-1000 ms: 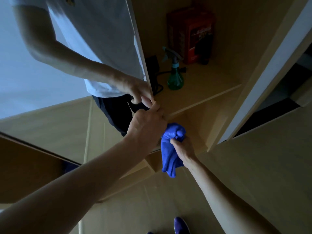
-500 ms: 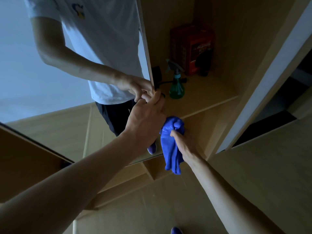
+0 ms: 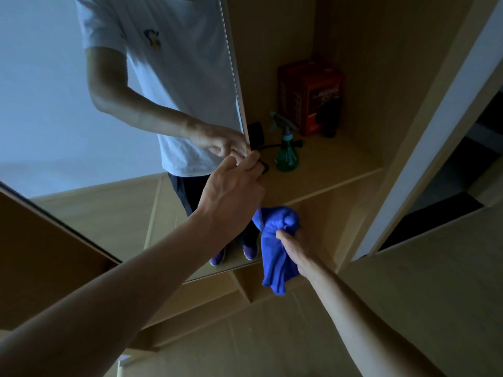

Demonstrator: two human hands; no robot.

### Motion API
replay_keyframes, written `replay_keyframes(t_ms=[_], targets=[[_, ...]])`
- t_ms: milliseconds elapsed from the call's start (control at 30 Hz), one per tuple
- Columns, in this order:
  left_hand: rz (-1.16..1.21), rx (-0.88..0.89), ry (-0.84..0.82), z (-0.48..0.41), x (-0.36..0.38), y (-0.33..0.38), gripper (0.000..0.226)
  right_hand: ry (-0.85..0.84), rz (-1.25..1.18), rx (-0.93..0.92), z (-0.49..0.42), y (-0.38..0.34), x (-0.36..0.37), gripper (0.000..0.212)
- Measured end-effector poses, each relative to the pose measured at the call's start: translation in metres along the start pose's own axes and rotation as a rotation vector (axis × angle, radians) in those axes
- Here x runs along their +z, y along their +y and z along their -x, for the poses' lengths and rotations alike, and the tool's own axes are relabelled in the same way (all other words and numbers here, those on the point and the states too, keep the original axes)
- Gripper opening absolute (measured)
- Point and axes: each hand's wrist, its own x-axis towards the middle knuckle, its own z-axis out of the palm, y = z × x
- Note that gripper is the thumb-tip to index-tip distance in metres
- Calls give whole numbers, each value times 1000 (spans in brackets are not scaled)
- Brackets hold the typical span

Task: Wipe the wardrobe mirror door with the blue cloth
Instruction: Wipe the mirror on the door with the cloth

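Wooden wardrobe shelves (image 3: 334, 164) stand open behind the mirror door (image 3: 68, 126); your left hand (image 3: 234, 191) grips its free edge, which runs upright; your right hand (image 3: 298, 250) clutches the bunched blue cloth (image 3: 275, 259) just beside that edge; the glass lies to its left, so this hand seems nearer for wiping.

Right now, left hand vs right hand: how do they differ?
1. The left hand grips the edge of the door; the right hand grips the cloth, bunched, with its tail hanging below the fist.
2. The left hand is higher and meets its reflection in the mirror; the right hand is lower, to the right of the door's edge.
Shared: both are bare, and each has its fingers curled round something.
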Motion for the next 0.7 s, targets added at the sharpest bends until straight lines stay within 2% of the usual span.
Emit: replay_keyframes(t_ms=[200, 333, 400, 600, 700], targets=[[-40, -24, 10, 3, -10, 2, 36, -23, -66, -3, 8, -14, -3, 31], [-95, -106, 111, -2, -30, -17, 52, 43, -163, -161, 22, -58, -21, 6], [-64, -121, 147, -6, -41, -27, 55, 44, -173, -238, 33, -81, -29, 11], [-31, -130, 190, -7, -57, -35, 33, 124, -178, -330, 53, -125, -42, 13], [-33, -132, 222, -7, -56, -34, 35, 145, -123, -315, 52, -120, -39, 13]])
